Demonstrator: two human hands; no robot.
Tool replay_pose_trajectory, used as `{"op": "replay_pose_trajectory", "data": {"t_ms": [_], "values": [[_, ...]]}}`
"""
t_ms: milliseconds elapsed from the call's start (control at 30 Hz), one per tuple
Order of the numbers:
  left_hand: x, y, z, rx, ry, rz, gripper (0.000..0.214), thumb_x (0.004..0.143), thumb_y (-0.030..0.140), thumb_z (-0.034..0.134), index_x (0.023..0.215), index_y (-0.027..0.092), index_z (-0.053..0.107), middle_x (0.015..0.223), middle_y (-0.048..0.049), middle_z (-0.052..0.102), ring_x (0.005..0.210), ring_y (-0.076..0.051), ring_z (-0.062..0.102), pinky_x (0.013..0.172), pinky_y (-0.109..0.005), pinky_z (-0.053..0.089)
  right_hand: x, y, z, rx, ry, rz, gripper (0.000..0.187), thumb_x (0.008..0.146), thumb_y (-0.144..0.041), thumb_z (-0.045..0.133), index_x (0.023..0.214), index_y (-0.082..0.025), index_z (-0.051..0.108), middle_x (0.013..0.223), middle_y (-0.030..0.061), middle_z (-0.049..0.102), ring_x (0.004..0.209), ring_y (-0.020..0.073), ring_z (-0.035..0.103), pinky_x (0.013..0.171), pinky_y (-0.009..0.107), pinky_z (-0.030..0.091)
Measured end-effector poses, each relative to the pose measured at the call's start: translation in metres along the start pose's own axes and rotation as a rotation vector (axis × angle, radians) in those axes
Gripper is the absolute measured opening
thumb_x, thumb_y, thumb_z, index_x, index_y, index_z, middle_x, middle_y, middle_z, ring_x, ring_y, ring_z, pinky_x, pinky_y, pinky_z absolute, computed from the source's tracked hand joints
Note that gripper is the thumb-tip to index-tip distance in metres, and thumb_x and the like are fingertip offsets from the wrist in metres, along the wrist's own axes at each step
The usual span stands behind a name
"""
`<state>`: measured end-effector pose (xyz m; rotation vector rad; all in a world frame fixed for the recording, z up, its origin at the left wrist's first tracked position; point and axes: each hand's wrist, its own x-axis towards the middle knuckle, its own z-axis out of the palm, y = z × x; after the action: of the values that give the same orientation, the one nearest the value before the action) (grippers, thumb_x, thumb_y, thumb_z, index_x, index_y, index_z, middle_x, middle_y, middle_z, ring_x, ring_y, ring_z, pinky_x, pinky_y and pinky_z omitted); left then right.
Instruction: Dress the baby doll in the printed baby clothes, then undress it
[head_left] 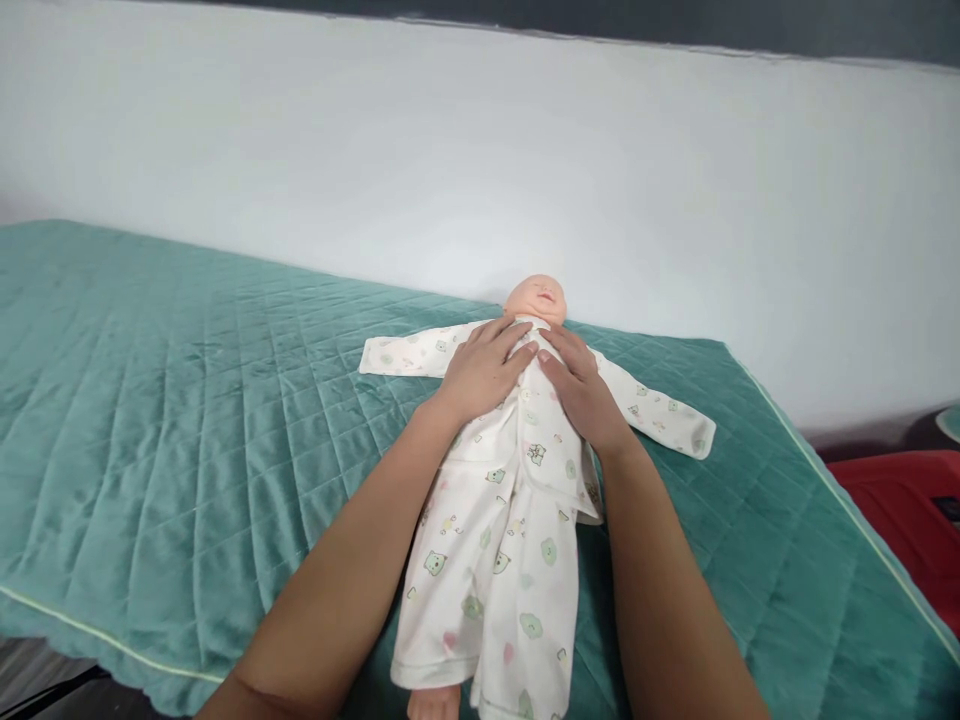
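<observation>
Green quilted cover (187, 400) spreads under and to both sides of the fingers, with a white wall (480, 150) rising beyond the fingertips. On it lies a doll (537, 300) face up, its head just past the fingertips. The left hand (486, 368) rests palm down on the chest of the doll's printed white top (536, 450), fingers extended and slightly parted, gripping nothing. The right hand (583, 388) lies on the other side of the chest, equally flat, its fingers loosely straight and also without a grasp. Both thumbs point inward, tips just beside each other. One sleeve stretches outward from beside each hand. Nearer than the fingers, the matching trousers (495, 580) lie between the forearms, a bare foot (433, 704) showing below one cuff.
</observation>
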<state>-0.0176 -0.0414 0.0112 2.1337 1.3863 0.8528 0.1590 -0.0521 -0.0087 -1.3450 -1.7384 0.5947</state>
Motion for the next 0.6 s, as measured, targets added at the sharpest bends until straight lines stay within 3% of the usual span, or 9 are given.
{"op": "replay_pose_trajectory", "data": {"t_ms": [600], "values": [[-0.0013, -0.0006, -0.0012, -0.011, 0.01, 0.023, 0.054, 0.102, 0.056, 0.031, 0.147, 0.032, 0.05, 0.161, -0.0012, 0.042, 0.15, -0.024, 0.035, 0.124, -0.045, 0.028, -0.0018, 0.0004, 0.0012, 0.069, 0.046, -0.026, 0.047, 0.094, -0.056, 0.054, 0.134, -0.033, 0.059, 0.151, 0.0026, 0.05, 0.144, 0.0236, 0.041, 0.125, 0.05, 0.026]]}}
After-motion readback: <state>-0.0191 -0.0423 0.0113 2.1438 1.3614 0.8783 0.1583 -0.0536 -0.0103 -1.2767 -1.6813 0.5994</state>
